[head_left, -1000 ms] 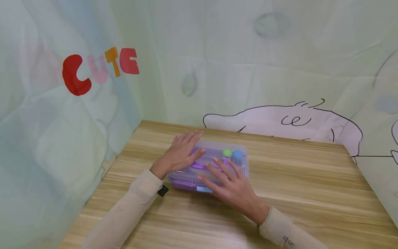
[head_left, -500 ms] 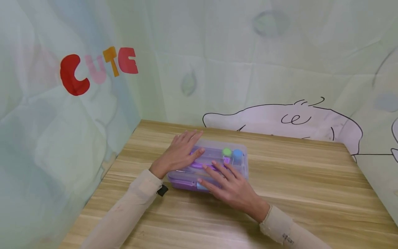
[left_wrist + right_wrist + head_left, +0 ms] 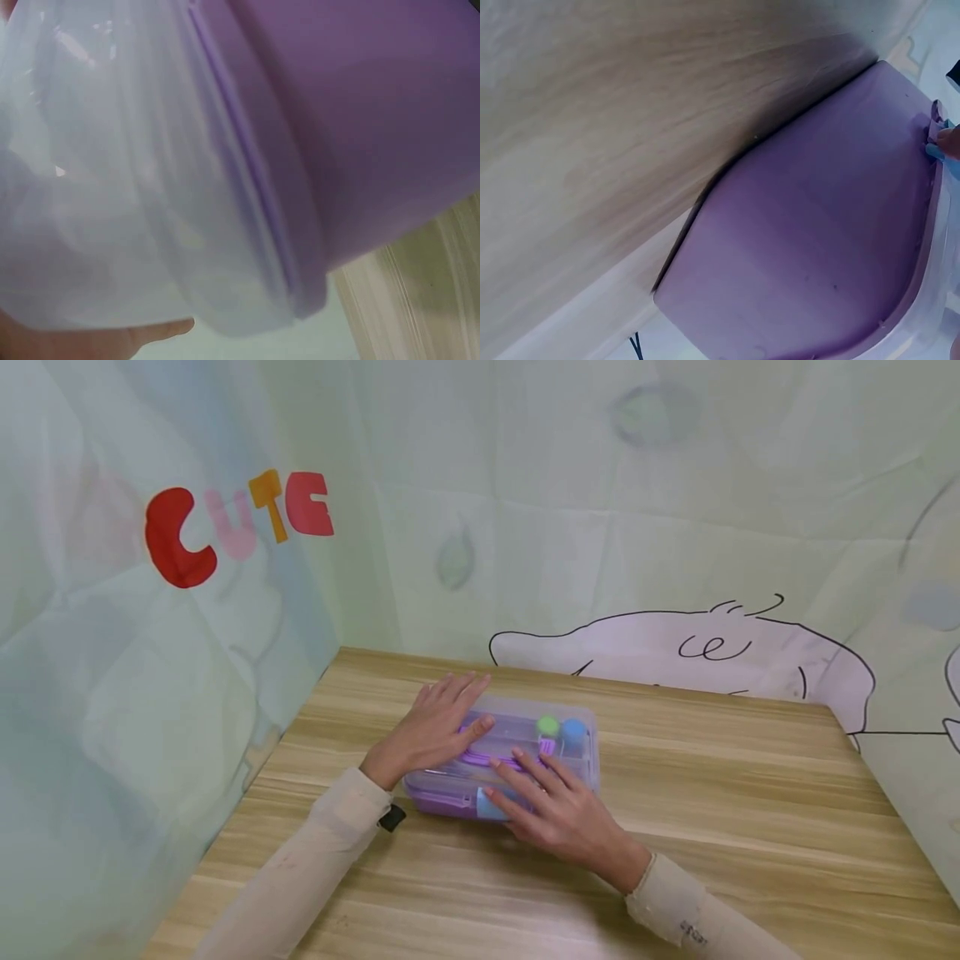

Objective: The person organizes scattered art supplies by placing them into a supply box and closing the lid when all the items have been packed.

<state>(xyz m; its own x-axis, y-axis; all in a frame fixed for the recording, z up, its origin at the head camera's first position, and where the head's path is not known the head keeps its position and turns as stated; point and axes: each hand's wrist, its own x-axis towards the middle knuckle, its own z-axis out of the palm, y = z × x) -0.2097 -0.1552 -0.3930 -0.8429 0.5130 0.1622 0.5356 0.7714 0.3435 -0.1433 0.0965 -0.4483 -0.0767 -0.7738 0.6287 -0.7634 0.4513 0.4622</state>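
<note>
A purple lunch box (image 3: 438,803) with a clear lid (image 3: 517,710) sits on the table. Through the lid show a purple fork (image 3: 547,747) and small green (image 3: 547,726) and blue (image 3: 573,730) caps. My left hand (image 3: 431,731) lies flat over the lid's left end, fingers spread. My right hand (image 3: 570,818) rests its fingers on the lid's front right part, its thumb at the light-blue latch (image 3: 489,805) on the front side. In the right wrist view, that thumb tip touches the latch (image 3: 935,151). My right hand hides part of the box's front.
The wood-grain table (image 3: 720,810) runs out on all sides of the box. Printed cloth walls stand at its left and back, with coloured CUTE letters (image 3: 311,503) on the left one and a line-drawn animal (image 3: 637,647) behind.
My right thumb has shifted slightly at the latch, whose blue face now shows taller, reaching up towards the lid's edge. My left hand and the box have stayed in place.
</note>
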